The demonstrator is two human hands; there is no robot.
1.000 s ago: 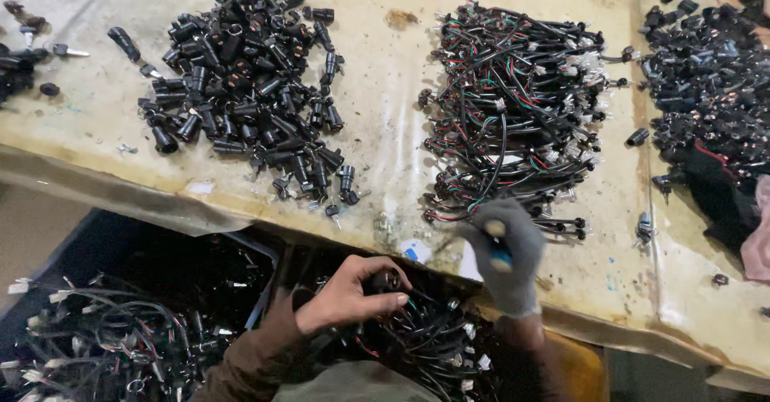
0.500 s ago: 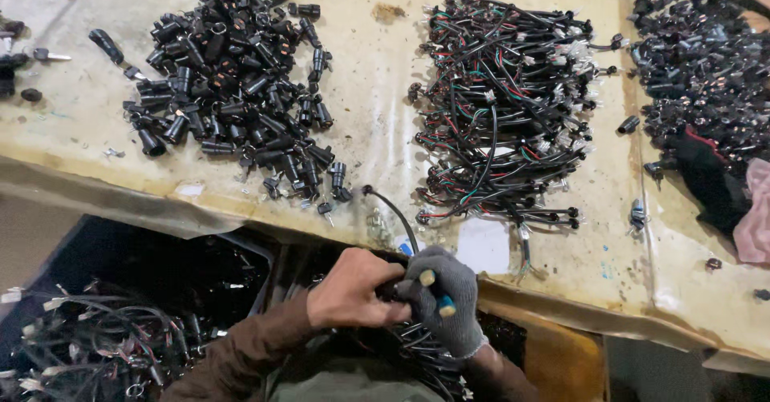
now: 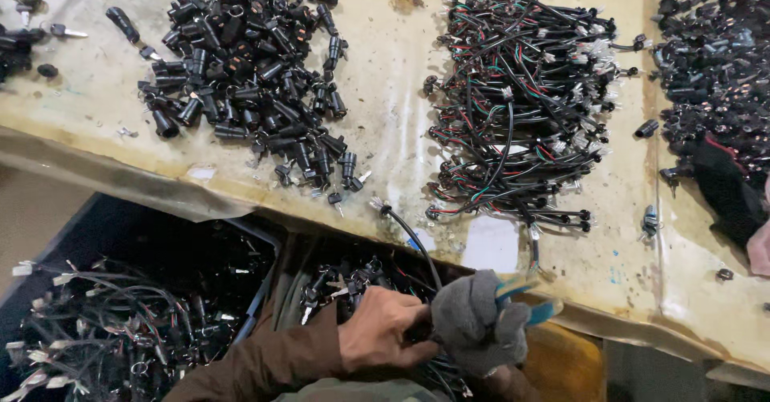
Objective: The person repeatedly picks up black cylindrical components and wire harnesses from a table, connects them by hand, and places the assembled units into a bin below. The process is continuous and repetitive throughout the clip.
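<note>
My bare left hand (image 3: 377,328) grips the lower end of a black cable (image 3: 411,235) above a dark bin (image 3: 337,278) of wired connectors. Touching it on the right, my right hand (image 3: 477,322) in a grey glove is closed on blue-handled pliers (image 3: 525,299). The cable rises from between my hands to the table edge, its free end with bare wire tips lying on the table. What the plier jaws touch is hidden by the glove.
On the worn yellowish table (image 3: 393,89) lie a pile of black connector housings (image 3: 245,65), a heap of black, red and green wire harnesses (image 3: 521,97) and more black parts (image 3: 710,57) at the right. A second bin of cables (image 3: 120,322) stands at lower left.
My right hand came down from the table edge to meet my left hand over the bin. A black cable now stretches up from my hands onto the table.
</note>
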